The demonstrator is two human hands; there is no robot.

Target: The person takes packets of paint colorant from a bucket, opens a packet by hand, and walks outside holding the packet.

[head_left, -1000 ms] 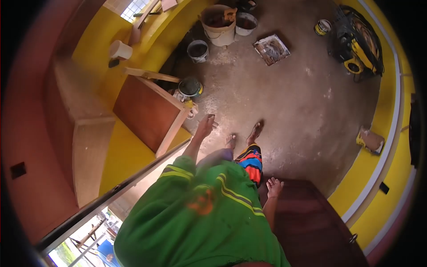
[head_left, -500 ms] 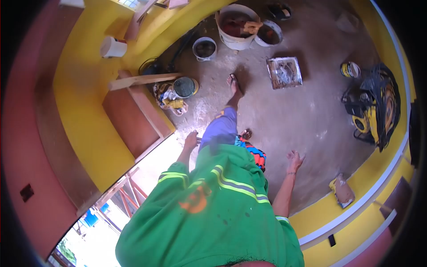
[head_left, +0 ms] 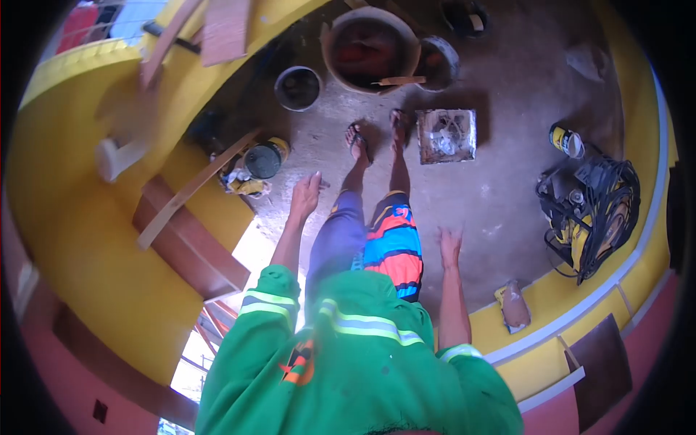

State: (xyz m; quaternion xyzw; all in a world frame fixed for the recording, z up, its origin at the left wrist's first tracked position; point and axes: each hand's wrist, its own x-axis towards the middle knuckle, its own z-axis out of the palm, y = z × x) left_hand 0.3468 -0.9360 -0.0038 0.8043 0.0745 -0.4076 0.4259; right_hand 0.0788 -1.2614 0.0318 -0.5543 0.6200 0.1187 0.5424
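Note:
My left hand [head_left: 307,194] hangs over the floor to the left of my legs, its fingers loosely stretched and holding nothing. To the right of my striped shorts [head_left: 394,250], my right hand [head_left: 450,246] is also unoccupied, with thumb and fingers apart and slightly blurred. Nearest to my left hand are a dark-filled bucket [head_left: 262,161] and a yellow-and-white bundle [head_left: 248,186]. A square, paint-smeared tray or box [head_left: 447,136] lies beyond my right hand, just right of my sandalled feet [head_left: 357,141].
A large tub [head_left: 335,54] and smaller buckets, one a grey pail [head_left: 299,88], stand ahead. A wooden plank [head_left: 196,190] leans at left. Coiled black cables [head_left: 612,196], a paint tin [head_left: 565,140] and a brown-filled bag [head_left: 515,307] lie along the right wall.
My feet now stand side by side after a stride, and the tub and tray appear closer. My left hand has swung forward; my right hand has shifted left in view.

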